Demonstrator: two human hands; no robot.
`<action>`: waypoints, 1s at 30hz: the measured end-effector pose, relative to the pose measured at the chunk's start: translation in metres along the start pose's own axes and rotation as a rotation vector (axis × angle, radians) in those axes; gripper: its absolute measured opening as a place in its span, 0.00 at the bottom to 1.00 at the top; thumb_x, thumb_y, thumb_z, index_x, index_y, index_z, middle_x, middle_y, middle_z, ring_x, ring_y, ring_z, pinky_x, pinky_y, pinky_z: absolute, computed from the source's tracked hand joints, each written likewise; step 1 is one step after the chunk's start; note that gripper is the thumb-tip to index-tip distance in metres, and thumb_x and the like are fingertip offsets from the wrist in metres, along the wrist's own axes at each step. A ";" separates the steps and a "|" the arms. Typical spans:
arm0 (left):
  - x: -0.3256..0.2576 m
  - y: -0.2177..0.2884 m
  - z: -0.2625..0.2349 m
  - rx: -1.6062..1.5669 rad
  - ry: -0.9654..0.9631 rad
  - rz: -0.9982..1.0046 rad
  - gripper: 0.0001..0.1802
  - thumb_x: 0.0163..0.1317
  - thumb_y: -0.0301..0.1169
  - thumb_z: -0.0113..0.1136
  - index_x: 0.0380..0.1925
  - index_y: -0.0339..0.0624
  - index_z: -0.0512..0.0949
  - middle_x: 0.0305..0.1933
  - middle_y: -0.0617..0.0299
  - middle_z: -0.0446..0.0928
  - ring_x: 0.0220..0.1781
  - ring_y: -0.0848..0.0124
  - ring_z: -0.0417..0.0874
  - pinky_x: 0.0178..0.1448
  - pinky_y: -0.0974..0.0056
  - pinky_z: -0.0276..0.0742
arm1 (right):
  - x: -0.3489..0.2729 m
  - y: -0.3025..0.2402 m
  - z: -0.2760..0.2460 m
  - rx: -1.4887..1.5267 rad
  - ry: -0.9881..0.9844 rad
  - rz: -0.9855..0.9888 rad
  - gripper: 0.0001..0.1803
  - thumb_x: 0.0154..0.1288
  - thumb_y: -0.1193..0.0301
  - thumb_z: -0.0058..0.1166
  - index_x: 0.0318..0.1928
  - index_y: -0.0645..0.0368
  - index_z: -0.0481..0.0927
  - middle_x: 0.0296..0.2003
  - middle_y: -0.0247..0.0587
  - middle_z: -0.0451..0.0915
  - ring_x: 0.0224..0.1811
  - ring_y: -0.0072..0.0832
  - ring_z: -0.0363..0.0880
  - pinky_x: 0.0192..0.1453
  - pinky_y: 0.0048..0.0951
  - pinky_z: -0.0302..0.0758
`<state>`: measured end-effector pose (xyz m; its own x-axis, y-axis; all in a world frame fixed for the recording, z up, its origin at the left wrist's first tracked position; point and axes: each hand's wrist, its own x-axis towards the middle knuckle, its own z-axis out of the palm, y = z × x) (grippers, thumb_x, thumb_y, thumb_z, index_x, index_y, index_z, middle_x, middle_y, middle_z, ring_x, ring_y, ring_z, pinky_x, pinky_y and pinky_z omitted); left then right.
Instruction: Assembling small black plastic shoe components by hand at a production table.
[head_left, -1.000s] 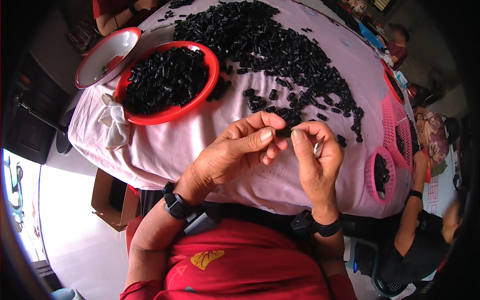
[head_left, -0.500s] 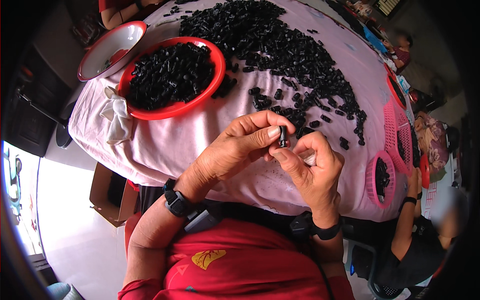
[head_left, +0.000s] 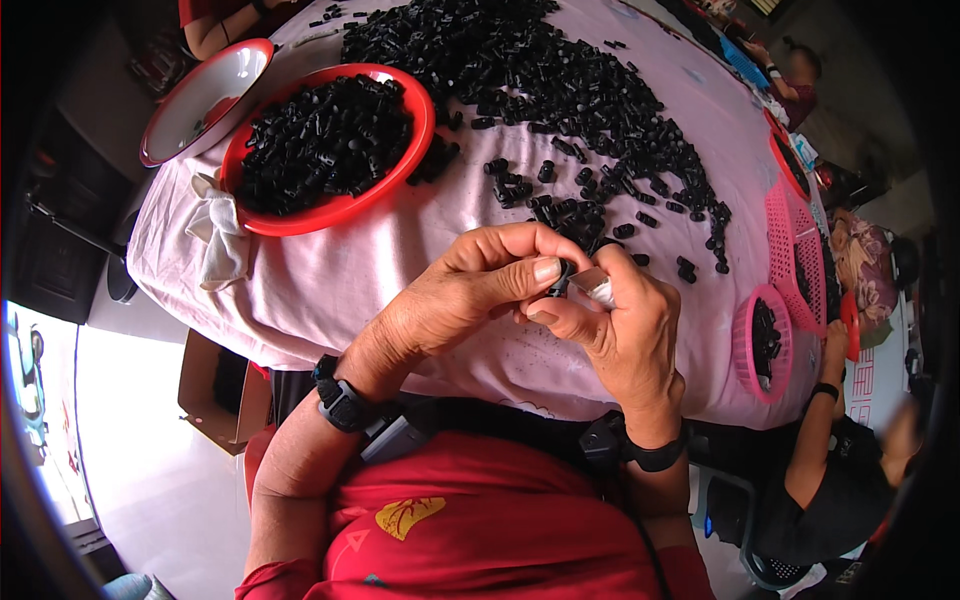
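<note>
Between the thumb and index finger of my left hand (head_left: 490, 285) is a small black cylindrical part (head_left: 562, 278). My right hand (head_left: 635, 330) pinches a small thin blade (head_left: 590, 281) with a white wrapped end. The blade's edge lies against or very close to the black part; contact is partly hidden by my fingers. Both hands meet above the near side of a table covered with a pink cloth (head_left: 330, 290). Just beyond them lies a loose cluster of similar black parts (head_left: 570, 215), which joins a large heap (head_left: 480, 60) further back.
To the left, a red basin (head_left: 330, 215) full of black parts stands beside a white cloth (head_left: 217, 240) and a tilted red-rimmed white basin (head_left: 165, 140). Pink baskets (head_left: 745, 345) line the right edge. A cardboard box (head_left: 205, 400) is on the floor. Other people (head_left: 825, 480) sit nearby.
My right hand has come in closer to the left, bringing the blade up to the black part. The part has turned from upright to tilted. The whole view has shifted slightly.
</note>
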<state>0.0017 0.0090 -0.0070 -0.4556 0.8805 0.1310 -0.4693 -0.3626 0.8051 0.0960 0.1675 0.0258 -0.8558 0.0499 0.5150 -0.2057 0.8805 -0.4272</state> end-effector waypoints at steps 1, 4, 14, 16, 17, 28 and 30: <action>0.000 0.001 -0.001 0.021 -0.015 0.002 0.15 0.68 0.34 0.55 0.49 0.34 0.76 0.45 0.61 0.80 0.45 0.77 0.79 0.50 0.71 0.75 | 0.000 0.000 0.000 -0.021 -0.006 -0.003 0.32 0.49 0.40 0.64 0.24 0.58 0.69 0.17 0.43 0.75 0.17 0.38 0.77 0.21 0.34 0.72; 0.001 -0.003 -0.001 0.042 0.008 0.005 0.16 0.68 0.34 0.56 0.49 0.34 0.76 0.45 0.60 0.80 0.45 0.77 0.79 0.50 0.71 0.75 | -0.002 0.001 0.001 -0.005 -0.014 0.005 0.32 0.49 0.40 0.64 0.24 0.57 0.70 0.16 0.42 0.75 0.17 0.38 0.77 0.21 0.35 0.72; -0.001 0.001 -0.002 0.046 0.013 0.000 0.13 0.69 0.33 0.54 0.47 0.36 0.77 0.44 0.62 0.79 0.45 0.77 0.78 0.52 0.70 0.73 | 0.000 -0.004 0.007 -0.018 0.011 -0.019 0.28 0.54 0.44 0.63 0.24 0.57 0.74 0.17 0.41 0.78 0.19 0.39 0.80 0.21 0.35 0.73; 0.001 0.001 -0.002 0.006 0.046 0.016 0.13 0.69 0.34 0.55 0.48 0.37 0.77 0.39 0.65 0.78 0.41 0.79 0.77 0.49 0.73 0.73 | 0.001 -0.009 0.003 0.042 -0.003 0.042 0.27 0.54 0.46 0.64 0.24 0.58 0.73 0.18 0.40 0.78 0.18 0.38 0.79 0.21 0.34 0.73; 0.000 0.004 -0.002 -0.022 0.070 0.017 0.14 0.69 0.34 0.55 0.48 0.38 0.77 0.37 0.67 0.78 0.39 0.80 0.76 0.47 0.73 0.73 | 0.002 -0.012 -0.001 0.064 -0.021 0.081 0.26 0.55 0.47 0.64 0.23 0.58 0.73 0.18 0.40 0.78 0.18 0.38 0.79 0.21 0.34 0.72; -0.018 0.069 -0.065 -0.480 0.657 0.512 0.12 0.71 0.24 0.46 0.45 0.19 0.67 0.48 0.38 0.75 0.46 0.63 0.82 0.55 0.68 0.81 | 0.001 -0.003 -0.006 0.171 0.063 0.136 0.22 0.61 0.54 0.63 0.26 0.59 0.71 0.14 0.34 0.75 0.13 0.21 0.70 0.20 0.22 0.65; -0.015 0.067 -0.055 -0.434 0.739 0.499 0.13 0.70 0.25 0.48 0.50 0.25 0.66 0.47 0.45 0.75 0.46 0.66 0.81 0.54 0.66 0.80 | 0.002 0.000 -0.004 0.180 0.104 0.147 0.22 0.62 0.55 0.63 0.27 0.59 0.71 0.14 0.33 0.75 0.14 0.19 0.70 0.20 0.22 0.65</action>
<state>-0.0648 -0.0453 0.0135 -0.9643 0.2382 -0.1156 -0.2646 -0.8501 0.4553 0.0966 0.1700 0.0295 -0.8311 0.2278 0.5074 -0.1717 0.7626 -0.6236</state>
